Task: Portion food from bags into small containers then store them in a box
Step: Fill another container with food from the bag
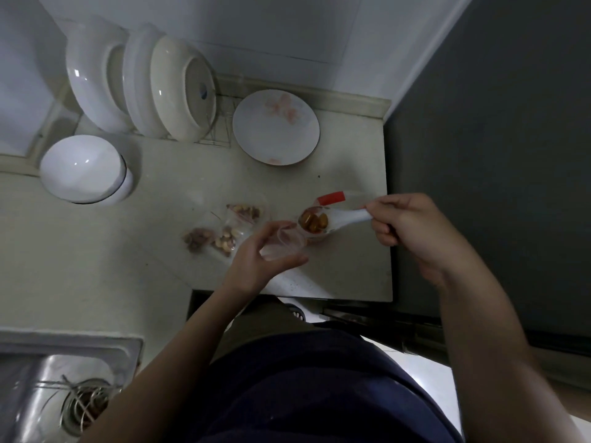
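Dim, cool overall light. Small glare spots on the inverted bowl (pixel 84 169) and sink (pixel 48 391). Wide-angle bending at edges; slight softness throughout, corners darker.

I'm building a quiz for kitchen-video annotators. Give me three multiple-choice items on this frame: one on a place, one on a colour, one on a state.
1. Where does the upturned bowl stand?
A. in the sink
B. beside the flowered plate
C. at the left of the counter

2. What colour is the spoon?
A. red
B. white
C. black

3. What state is the spoon in?
A. loaded and held up
B. empty and held up
C. lying on the counter

Answers:
1 C: the bowl sits rim down on the counter's left side.
2 B: the handle pinched by the right hand is white.
3 A: brown pieces fill its scoop, beside the clear container that the left hand holds.
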{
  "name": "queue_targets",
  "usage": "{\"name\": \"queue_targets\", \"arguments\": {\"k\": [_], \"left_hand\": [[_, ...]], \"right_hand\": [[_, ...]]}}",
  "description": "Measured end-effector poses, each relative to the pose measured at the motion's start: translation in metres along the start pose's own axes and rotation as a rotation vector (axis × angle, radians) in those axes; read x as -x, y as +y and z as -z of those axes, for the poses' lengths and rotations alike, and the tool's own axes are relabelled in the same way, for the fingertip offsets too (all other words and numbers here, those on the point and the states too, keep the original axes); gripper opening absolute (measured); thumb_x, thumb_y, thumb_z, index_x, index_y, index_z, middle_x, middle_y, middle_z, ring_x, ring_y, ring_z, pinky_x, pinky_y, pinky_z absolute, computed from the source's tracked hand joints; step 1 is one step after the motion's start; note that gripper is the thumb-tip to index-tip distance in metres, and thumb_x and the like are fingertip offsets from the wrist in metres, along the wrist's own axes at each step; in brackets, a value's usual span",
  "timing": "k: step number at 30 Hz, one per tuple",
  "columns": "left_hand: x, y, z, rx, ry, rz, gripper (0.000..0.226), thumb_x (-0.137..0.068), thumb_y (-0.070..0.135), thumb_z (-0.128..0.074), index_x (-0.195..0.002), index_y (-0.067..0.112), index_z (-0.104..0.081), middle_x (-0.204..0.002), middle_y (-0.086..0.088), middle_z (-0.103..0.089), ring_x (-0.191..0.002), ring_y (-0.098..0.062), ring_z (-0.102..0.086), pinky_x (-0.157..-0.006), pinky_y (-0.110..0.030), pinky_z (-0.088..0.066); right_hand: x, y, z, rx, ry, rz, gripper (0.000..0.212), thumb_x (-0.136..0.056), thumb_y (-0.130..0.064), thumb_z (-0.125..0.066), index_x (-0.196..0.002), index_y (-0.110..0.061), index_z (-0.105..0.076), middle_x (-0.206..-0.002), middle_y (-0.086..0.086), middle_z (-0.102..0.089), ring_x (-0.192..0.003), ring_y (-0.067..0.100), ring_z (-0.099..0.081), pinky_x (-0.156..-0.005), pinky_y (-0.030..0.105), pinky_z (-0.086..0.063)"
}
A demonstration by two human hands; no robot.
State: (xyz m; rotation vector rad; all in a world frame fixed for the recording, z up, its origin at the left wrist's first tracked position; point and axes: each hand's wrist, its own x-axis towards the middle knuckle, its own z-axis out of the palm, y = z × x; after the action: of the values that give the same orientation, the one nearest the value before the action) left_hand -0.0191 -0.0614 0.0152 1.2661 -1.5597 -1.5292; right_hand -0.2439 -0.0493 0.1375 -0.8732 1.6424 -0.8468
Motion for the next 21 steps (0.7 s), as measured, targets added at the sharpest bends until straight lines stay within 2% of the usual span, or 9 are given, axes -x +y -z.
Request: {"name": "queue_targets", "arguments": {"k": [4,6,8,9,11,13,15,17,21], "left_hand": [[0.003,0.009,0.0,0.008,0.008,-0.055,0.053,-0.061,0.066,-0.076,-0.109,0.052,-0.058,-0.105,0.024,-0.065,-0.099,-0.001,-0.062,-0.085,-0.027,-0.046],[0.005,0.011,0.0,0.042,0.01,-0.053,0.055,-0.062,0.066,-0.077,-0.112,0.05,-0.059,-0.112,0.021,-0.066,-0.105,-0.002,-0.062,-0.089,-0.027,-0.047],[0.006,0.013,-0.001,0.069,0.011,-0.046,0.053,-0.063,0.061,-0.079,-0.111,0.049,-0.059,-0.113,0.018,-0.067,-0.106,-0.004,-0.063,-0.09,-0.029,-0.048],[0.007,0.014,-0.001,0.078,0.016,-0.039,0.051,-0.064,0.058,-0.08,-0.11,0.049,-0.06,-0.111,0.017,-0.068,-0.104,-0.005,-0.064,-0.089,-0.029,-0.049],[0.008,0.015,-0.002,0.081,0.028,-0.041,0.047,-0.065,0.052,-0.08,-0.107,0.046,-0.061,-0.106,0.015,-0.069,-0.098,-0.008,-0.066,-0.083,-0.027,-0.052],[0.009,0.016,-0.003,0.085,0.026,-0.048,0.046,-0.066,0.049,-0.08,-0.107,0.041,-0.062,-0.104,0.013,-0.069,-0.094,-0.012,-0.066,-0.077,-0.025,-0.054],[0.01,0.017,-0.003,0.11,0.024,-0.062,0.047,-0.066,0.045,-0.082,-0.108,0.039,-0.062,-0.104,0.012,-0.069,-0.092,-0.011,-0.066,-0.072,-0.02,-0.053],[0.011,0.018,-0.003,0.107,0.031,-0.081,0.048,-0.064,0.041,-0.084,-0.106,0.042,-0.062,-0.104,0.015,-0.068,-0.091,-0.007,-0.066,-0.07,-0.019,-0.053],[0.012,0.018,-0.004,0.099,0.047,-0.083,0.042,-0.066,0.042,-0.082,-0.102,0.048,-0.062,-0.098,0.017,-0.068,-0.087,-0.004,-0.065,-0.068,-0.019,-0.053]], "right_hand": [[0.004,-0.002,-0.014,0.19,-0.031,0.083,0.031,-0.095,-0.01,-0.049,-0.091,0.02,-0.058,-0.056,0.009,-0.032,-0.05,0.018,-0.028,-0.049,0.028,-0.025],[0.005,-0.003,-0.018,0.316,-0.038,0.137,0.036,-0.095,-0.015,-0.049,-0.087,0.02,-0.053,-0.061,0.012,-0.03,-0.056,0.022,-0.026,-0.055,0.034,-0.024],[0.008,-0.004,-0.021,0.426,-0.059,0.196,0.036,-0.095,-0.017,-0.05,-0.072,0.011,-0.051,-0.059,0.012,-0.03,-0.054,0.021,-0.027,-0.055,0.032,-0.025],[0.01,-0.004,-0.023,0.482,-0.076,0.234,0.034,-0.095,-0.018,-0.051,-0.069,0.004,-0.057,-0.054,0.006,-0.035,-0.05,0.016,-0.031,-0.053,0.028,-0.027],[0.014,-0.007,-0.028,0.577,-0.105,0.319,0.021,-0.095,-0.019,-0.053,-0.09,-0.017,-0.074,-0.051,-0.016,-0.051,-0.048,0.0,-0.045,-0.052,0.013,-0.034],[0.02,-0.012,-0.033,0.64,-0.127,0.419,0.023,-0.094,-0.018,-0.055,-0.107,-0.027,-0.072,-0.063,-0.03,-0.06,-0.063,-0.013,-0.053,-0.058,0.005,-0.038],[0.023,-0.016,-0.037,0.705,-0.145,0.497,0.024,-0.094,-0.016,-0.057,-0.109,-0.025,-0.072,-0.078,-0.019,-0.068,-0.069,-0.014,-0.054,-0.062,0.006,-0.04],[0.024,-0.016,-0.039,0.729,-0.158,0.532,0.024,-0.093,-0.015,-0.057,-0.111,-0.023,-0.072,-0.084,-0.009,-0.069,-0.07,-0.014,-0.054,-0.065,0.007,-0.041],[0.026,-0.016,-0.04,0.777,-0.159,0.508,0.026,-0.095,-0.02,-0.054,-0.116,-0.025,-0.069,-0.089,-0.009,-0.068,-0.07,-0.006,-0.052,-0.07,0.011,-0.043]]}}
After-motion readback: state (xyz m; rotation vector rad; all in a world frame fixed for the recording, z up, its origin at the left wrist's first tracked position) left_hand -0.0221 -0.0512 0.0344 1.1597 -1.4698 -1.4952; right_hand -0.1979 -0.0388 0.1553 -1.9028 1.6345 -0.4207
